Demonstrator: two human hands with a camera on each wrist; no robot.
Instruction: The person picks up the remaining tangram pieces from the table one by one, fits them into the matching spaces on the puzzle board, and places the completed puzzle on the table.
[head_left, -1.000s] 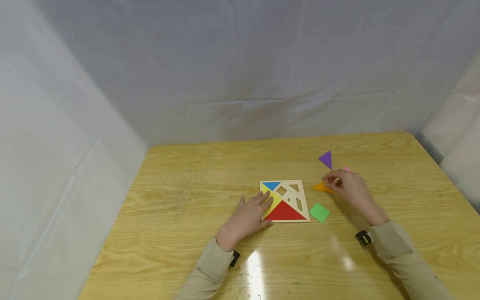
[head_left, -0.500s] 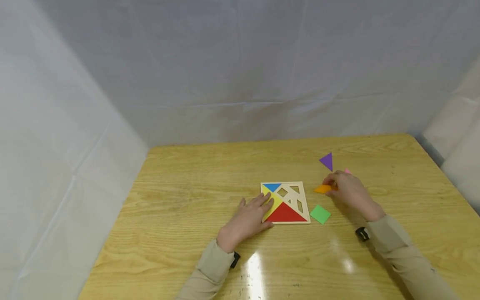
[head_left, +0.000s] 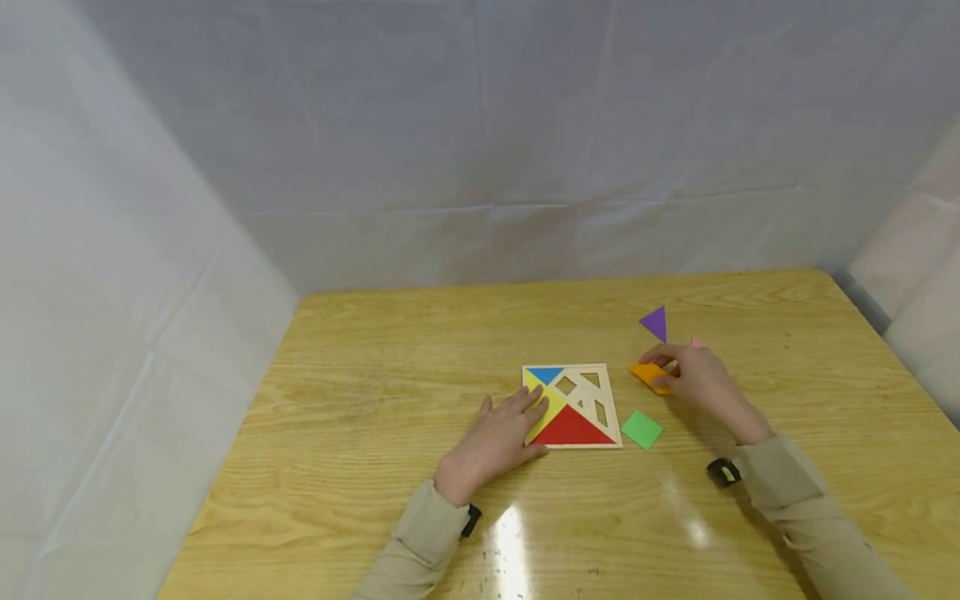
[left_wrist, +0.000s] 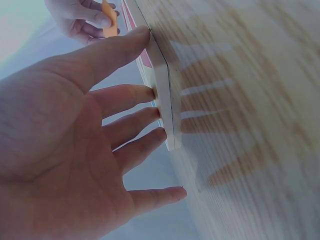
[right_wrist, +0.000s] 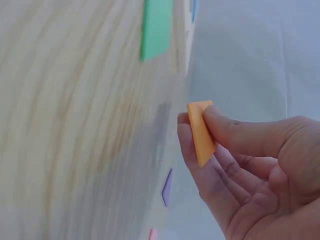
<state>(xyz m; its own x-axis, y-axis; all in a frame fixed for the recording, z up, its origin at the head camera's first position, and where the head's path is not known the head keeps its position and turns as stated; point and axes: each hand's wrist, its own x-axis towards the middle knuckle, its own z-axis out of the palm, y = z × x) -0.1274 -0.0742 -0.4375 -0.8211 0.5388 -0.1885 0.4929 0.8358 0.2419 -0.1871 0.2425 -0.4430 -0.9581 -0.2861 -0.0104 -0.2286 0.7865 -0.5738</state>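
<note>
A square tangram board (head_left: 572,365) lies on the table with blue (head_left: 544,374), yellow (head_left: 553,410) and red (head_left: 572,427) triangles set in it. Its right part shows bare wood with several cut-outs. My left hand (head_left: 495,437) rests with spread, fairly straight fingers over the board's left edge, covering part of the yellow triangle. To the right of the board, my right hand (head_left: 701,379) pinches an orange parallelogram piece (right_wrist: 201,132) between thumb and fingers. The right wrist view shows this piece raised off the table.
A green square piece (head_left: 642,429) lies just right of the board. Farther back are a purple triangle (head_left: 656,323) and a pink piece (head_left: 696,342), mostly hidden behind the right hand. White sheeting (head_left: 480,167) hangs behind the wooden table (head_left: 375,400).
The right hand has gripped the orange piece and turned it, so more of its face now shows. My left hand stays in place on the board.
</note>
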